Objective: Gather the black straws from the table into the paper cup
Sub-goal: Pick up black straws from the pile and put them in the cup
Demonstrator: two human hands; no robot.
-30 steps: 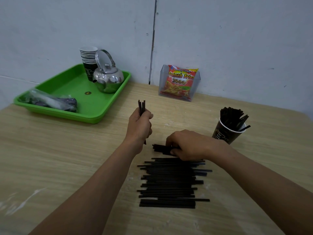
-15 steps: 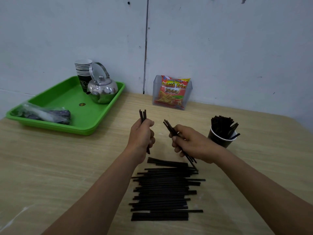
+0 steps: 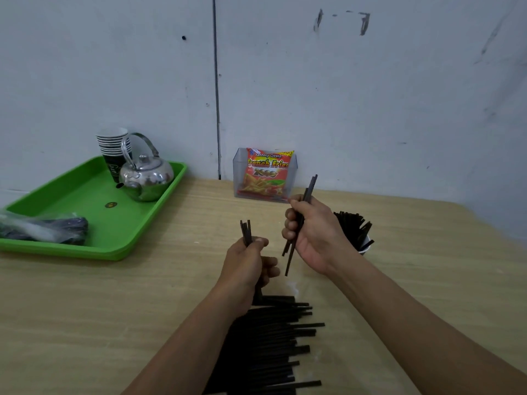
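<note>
Left hand (image 3: 249, 265): grip curled tight round a small bundle of black straws (image 3: 247, 231), held near upright. The upper ends stand out above the thumb. The lower ends come out under the fist, just over the far edge of the loose pile (image 3: 273, 337).

Right hand (image 3: 313, 235): higher and farther than the left hand, and to its right. Its grip pinches a second bundle (image 3: 310, 189) between thumb and curled fingers. This bundle is tilted, its top leaning right and far, and its lower ends hang below the palm in the gap between the two hands. The two bundles are apart.

The loose pile lies on the desk (image 3: 114, 309) at the near centre, its straws running left to right, partly hidden by the left forearm.

Paper cup (image 3: 367, 248): just beyond the right hand, mostly hidden by it. A strip of white rim shows, and it is packed with upright straws.

Far left is a green tray (image 3: 85, 195) carrying a steel kettle (image 3: 147, 178), a stack of cups (image 3: 112, 143) and a plastic bag (image 3: 42, 228). At the far centre, against the wall, a snack packet (image 3: 266, 175) sits in a clear holder.
</note>
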